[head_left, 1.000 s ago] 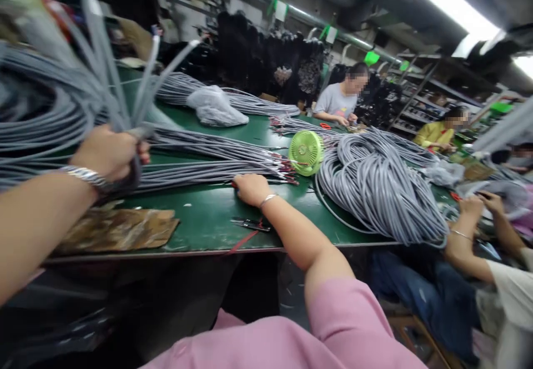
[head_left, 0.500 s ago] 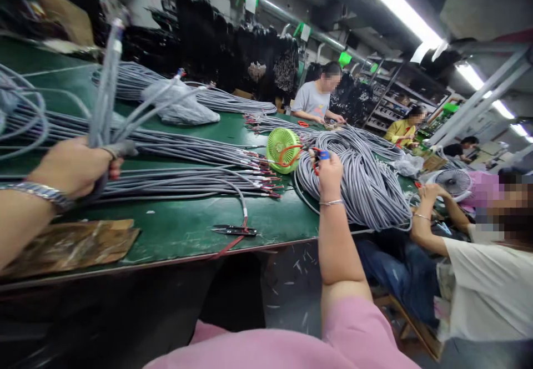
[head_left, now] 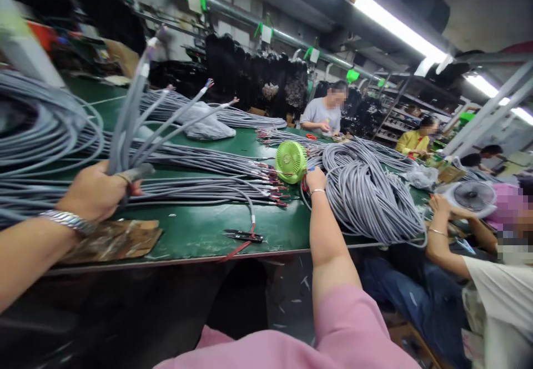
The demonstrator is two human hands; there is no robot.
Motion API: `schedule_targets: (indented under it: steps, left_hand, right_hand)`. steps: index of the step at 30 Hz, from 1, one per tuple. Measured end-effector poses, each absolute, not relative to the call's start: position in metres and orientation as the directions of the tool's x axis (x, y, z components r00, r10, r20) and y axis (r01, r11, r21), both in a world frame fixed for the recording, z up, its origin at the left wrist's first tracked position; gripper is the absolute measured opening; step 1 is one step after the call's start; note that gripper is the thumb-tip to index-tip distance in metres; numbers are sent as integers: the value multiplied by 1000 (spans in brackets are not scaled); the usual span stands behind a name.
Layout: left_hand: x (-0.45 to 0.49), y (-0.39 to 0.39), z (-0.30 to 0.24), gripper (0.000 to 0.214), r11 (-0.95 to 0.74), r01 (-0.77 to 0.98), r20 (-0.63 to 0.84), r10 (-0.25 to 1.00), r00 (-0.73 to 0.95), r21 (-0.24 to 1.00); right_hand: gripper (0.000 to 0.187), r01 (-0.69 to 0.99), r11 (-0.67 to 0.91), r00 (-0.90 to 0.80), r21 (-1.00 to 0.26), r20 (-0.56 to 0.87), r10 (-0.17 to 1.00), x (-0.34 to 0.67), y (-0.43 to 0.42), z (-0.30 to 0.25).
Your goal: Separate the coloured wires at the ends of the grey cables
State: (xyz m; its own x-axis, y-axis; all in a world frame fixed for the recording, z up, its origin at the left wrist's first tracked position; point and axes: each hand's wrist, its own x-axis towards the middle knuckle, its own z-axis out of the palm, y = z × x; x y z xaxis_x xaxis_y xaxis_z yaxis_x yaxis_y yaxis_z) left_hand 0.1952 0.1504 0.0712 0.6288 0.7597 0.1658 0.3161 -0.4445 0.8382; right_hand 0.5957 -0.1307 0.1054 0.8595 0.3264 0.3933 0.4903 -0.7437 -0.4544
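Observation:
My left hand (head_left: pixel 97 188) is wrapped round a bundle of grey cables (head_left: pixel 127 111), which stands up from the fist with several ends fanning to the right. A dark grey piece sits at the thumb. My right hand (head_left: pixel 316 179) reaches forward, its fingers closed and mostly hidden, beside a small green fan (head_left: pixel 291 162). Bits of red and blue show at its fingertips, but I cannot make out the thing. Just right of this hand lies a large coil of grey cable (head_left: pixel 368 191).
Rows of grey cables (head_left: pixel 208 188) with stripped red ends cover the green table (head_left: pixel 187 230). Black thread snips (head_left: pixel 244 236) lie near its front edge. Cardboard (head_left: pixel 120 238) is by my left forearm. A co-worker (head_left: pixel 491 280) sits close on the right, near a white fan (head_left: pixel 472 197).
My right hand has moved left and down, close to the green fan; the orange-red handles seen before are now mostly hidden. The view has shifted, and my left hand still grips the cables.

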Motion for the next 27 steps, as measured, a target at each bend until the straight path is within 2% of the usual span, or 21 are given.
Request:
schedule_targets:
  steps: [1,2,6,8,11,15,18,21,23,27]
  left_hand:
    - [192,140,77,24,-381,308,232,875,426,872]
    - [190,130,84,26,-346,278,253,913,321,896]
    - [189,114,114,28,-259,53,234,928,291,964]
    - [193,126,125,27,-266,-12,263,944,198,964]
    - [203,150,134,26,-290,17,288,955,78,957]
    - [229,168,141,26,-362,-36,363,931,34,931]
    - [243,178,151,28,-406,-59,408,912,29,912]
    - [241,196,175,28,-447,-88,448,894,-11,890]
    - [228,212,199,25,-496,-112,489,868,-84,861]
    - [176,232,253,19,-537,-139,493,831,-256,832]
  right_hand:
    - [21,500,-740,856,-451,385,344,593,-129,103]
    - [22,515,-733,849,-444,380,366,589,-127,101]
    - [20,620,-682,776,-387,431,461,578,-129,97]
    - [21,667,-657,733,-351,469,493,581,-130,95]
    - [31,740,-668,550,-84,648,527,587,-135,90]
    - [38,857,-513,314,42,747,586,568,-154,86]
    - [35,897,-439,280,41,716,640,532,-163,80]
    - [31,971,-239,172,14,657,734,493,-164,64]
    - [30,990,-137,118,-18,622,774,472,-161,49]
    - [32,997,-42,70,-61,600,797,450,-154,20]
